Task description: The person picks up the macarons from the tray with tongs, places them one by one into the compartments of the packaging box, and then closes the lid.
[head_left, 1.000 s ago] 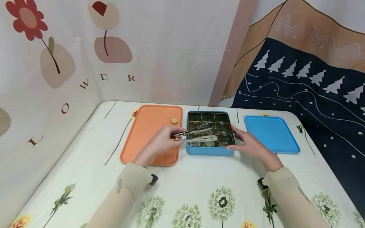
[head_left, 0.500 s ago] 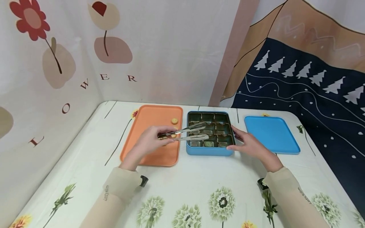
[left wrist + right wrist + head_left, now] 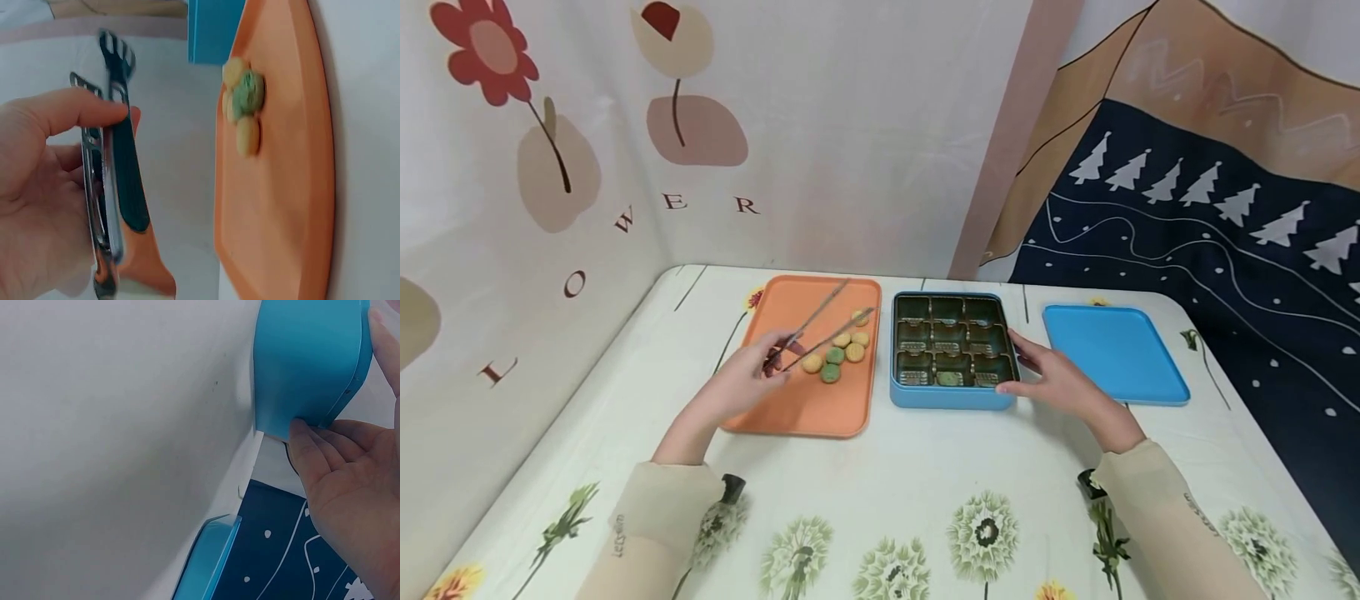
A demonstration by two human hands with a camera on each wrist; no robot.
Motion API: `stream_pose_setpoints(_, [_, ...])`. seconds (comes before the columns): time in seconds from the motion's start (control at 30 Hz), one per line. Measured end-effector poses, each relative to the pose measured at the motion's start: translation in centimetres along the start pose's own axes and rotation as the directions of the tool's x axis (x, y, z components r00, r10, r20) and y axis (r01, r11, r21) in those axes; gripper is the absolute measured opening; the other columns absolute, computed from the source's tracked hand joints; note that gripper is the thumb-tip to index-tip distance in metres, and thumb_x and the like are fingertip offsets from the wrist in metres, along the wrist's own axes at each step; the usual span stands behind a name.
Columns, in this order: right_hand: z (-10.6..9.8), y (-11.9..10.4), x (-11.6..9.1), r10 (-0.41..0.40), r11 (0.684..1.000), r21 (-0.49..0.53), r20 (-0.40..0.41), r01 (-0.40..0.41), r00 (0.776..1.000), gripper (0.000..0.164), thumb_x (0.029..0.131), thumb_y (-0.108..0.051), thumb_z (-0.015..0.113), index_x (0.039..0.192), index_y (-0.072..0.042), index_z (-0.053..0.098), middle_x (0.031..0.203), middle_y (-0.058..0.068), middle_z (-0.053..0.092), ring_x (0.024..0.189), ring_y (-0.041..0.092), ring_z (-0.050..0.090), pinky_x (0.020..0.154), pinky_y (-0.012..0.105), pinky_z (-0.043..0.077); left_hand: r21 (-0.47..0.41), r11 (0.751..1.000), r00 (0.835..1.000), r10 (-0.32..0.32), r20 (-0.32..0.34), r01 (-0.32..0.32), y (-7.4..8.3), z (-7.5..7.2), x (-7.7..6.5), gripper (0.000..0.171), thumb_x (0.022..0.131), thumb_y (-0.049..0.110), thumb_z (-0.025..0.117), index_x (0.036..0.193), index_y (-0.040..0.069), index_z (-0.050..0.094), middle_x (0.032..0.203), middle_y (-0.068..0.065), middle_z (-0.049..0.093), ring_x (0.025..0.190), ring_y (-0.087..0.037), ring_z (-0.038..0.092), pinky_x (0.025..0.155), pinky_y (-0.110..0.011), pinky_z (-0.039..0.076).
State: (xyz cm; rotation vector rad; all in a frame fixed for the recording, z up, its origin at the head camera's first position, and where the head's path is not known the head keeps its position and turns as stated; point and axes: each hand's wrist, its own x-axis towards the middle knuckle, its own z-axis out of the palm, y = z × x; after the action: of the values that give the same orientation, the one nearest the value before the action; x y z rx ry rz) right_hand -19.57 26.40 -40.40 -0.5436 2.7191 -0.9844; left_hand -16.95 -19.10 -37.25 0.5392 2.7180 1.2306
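Note:
Over the left part of the orange tray (image 3: 767, 408), my left hand (image 3: 733, 387) holds a pair of metal tongs (image 3: 829, 339). Their arms are spread apart with nothing between the tips, which point toward the tray's back right. Several yellow cookies (image 3: 854, 352) and two green ones (image 3: 830, 372) lie on the tray's right half. My right hand (image 3: 1052, 379) holds the right side of a blue box (image 3: 951, 400), thumb at its front corner and fingers along its side (image 3: 306, 450). A dark divided insert fills the box; one green cookie (image 3: 950, 379) sits in the front middle compartment.
A flat blue lid (image 3: 1116, 354) lies to the right of the box. Orange tray and box stand side by side with a narrow gap, on a white flowered tablecloth (image 3: 940, 458). Printed curtains (image 3: 850, 167) hang behind the table and along its left.
My left hand has drawn the tongs back leftward from over the box to over the tray, uncovering the cookies there. The tongs now point more toward the back. My right hand stays at the box.

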Motion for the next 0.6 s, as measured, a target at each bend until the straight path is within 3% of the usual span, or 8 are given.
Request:
stream_pose_setpoints(0.1, [-0.1,-0.1,-0.1,0.001,1.000,-0.001,0.003,-0.001,1.000,0.099,0.089,-0.041,0.074,0.159,-0.002,0.016,0.161,0.029,0.021,0.139,0.048,0.040,0.109,0.056,0.040,-0.017,0.999,0.999,-0.032,-0.010,0.032,-0.6,-0.6,-0.7,0.046,0.095,-0.002,0.054,0.141,0.000,0.045,0.114,-0.019,0.061,0.081,-0.017,0.044,0.065,-0.025,0.037])
stream_pose_setpoints(0.17, [-0.1,-0.1,-0.1,0.003,1.000,-0.001,0.006,-0.003,1.000,0.099,0.089,-0.041,0.074,0.159,-0.002,0.016,0.161,0.029,0.021,0.139,0.048,0.040,0.109,0.056,0.039,-0.017,0.999,0.999,-0.046,-0.015,0.046,-0.9,-0.8,-1.1,0.050,0.095,-0.001,0.054,0.143,-0.002,0.040,0.120,-0.019,0.063,0.086,-0.017,0.051,0.069,-0.022,0.042])
stream_pose_setpoints(0.33, [-0.1,-0.1,-0.2,0.008,1.000,0.003,0.007,-0.008,1.000,0.099,0.089,-0.041,0.074,0.159,-0.003,0.015,0.162,0.028,0.021,0.139,0.048,0.040,0.110,0.057,0.039,-0.047,0.997,0.998,-0.055,-0.019,0.054,-1.7,-1.3,-1.9,0.042,0.097,0.003,0.055,0.135,-0.002,0.038,0.117,-0.021,0.066,0.097,-0.030,0.070,0.076,-0.023,0.054])
stream_pose_setpoints(0.47, [-0.1,-0.1,-0.2,0.012,1.000,0.004,0.008,-0.012,1.000,0.099,0.090,-0.041,0.073,0.160,-0.004,0.015,0.162,0.027,0.021,0.140,0.048,0.040,0.110,0.057,0.039,-0.046,0.997,0.997,-0.065,-0.033,0.064,-2.3,-1.7,-2.4,0.035,0.098,0.004,0.056,0.130,-0.001,0.044,0.118,-0.024,0.068,0.089,-0.032,0.074,0.070,-0.031,0.059])
stream_pose_setpoints(0.6, [-0.1,-0.1,-0.2,0.010,1.000,0.011,0.012,-0.010,1.000,0.098,0.090,-0.041,0.073,0.160,-0.004,0.014,0.162,0.027,0.020,0.140,0.048,0.039,0.110,0.058,0.038,0.022,0.995,0.994,-0.097,-0.043,0.098,-2.8,-2.3,-2.9,0.041,0.099,0.011,0.060,0.138,0.002,0.049,0.108,-0.023,0.073,0.083,-0.028,0.074,0.069,-0.034,0.060])
